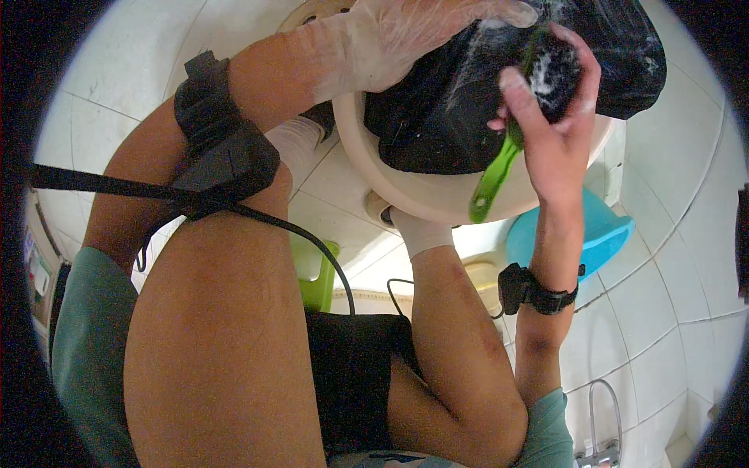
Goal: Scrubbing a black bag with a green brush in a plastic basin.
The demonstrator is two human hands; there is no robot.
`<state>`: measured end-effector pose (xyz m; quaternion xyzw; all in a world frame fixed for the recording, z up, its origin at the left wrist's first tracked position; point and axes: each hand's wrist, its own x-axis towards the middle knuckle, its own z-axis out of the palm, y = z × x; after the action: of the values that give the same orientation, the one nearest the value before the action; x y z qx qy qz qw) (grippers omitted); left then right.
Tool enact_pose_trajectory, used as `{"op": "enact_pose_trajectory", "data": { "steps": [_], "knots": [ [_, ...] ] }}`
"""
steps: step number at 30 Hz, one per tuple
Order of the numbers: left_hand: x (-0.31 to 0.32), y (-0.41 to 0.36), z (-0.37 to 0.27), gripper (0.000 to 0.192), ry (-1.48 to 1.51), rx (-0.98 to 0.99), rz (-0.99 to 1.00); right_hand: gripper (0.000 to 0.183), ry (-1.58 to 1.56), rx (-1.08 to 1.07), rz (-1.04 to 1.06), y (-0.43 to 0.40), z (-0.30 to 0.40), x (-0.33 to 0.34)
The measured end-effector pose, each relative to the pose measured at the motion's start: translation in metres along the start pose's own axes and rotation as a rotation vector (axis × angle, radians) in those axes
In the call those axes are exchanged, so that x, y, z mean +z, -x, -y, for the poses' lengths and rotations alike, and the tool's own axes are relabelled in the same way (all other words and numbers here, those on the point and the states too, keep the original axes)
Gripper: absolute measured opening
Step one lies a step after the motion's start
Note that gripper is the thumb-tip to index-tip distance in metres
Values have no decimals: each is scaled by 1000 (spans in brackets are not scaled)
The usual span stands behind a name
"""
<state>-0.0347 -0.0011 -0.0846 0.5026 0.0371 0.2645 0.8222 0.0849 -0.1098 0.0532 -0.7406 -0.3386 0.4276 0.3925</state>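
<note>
A wet black fabric item [439, 134], perhaps a bag or garment, lies in and over the rim of a round cream basin [363, 169], streaked with white foam. My left hand [409, 41], in what looks like a thin translucent glove, rests at the item's upper left; the top picture edge cuts it, and its grip is unclear. Over the item's right part, my right hand [550, 105] is closed around the head of a green-handled brush [497, 175]. Foam covers the brush's dark bristles, which face up, and the handle points down and left.
A blue plastic basin [608, 234] stands on the tiled floor [649, 292] behind my right forearm. Between my legs are a light-green plastic object [322, 281] and a black cable [304, 234]. A shower mixer with hose [603, 450] is at the lower right.
</note>
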Motion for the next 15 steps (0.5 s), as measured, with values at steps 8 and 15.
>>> {"op": "enact_pose_trajectory", "data": {
  "steps": [8,15],
  "knots": [
    [2,-1,-4,34,12,-55,-8,77,-159,27,201,7,2,-6],
    [6,-1,-6,33,263,-171,-57,67,-20,52,180,7,4,-4]
  ]
}}
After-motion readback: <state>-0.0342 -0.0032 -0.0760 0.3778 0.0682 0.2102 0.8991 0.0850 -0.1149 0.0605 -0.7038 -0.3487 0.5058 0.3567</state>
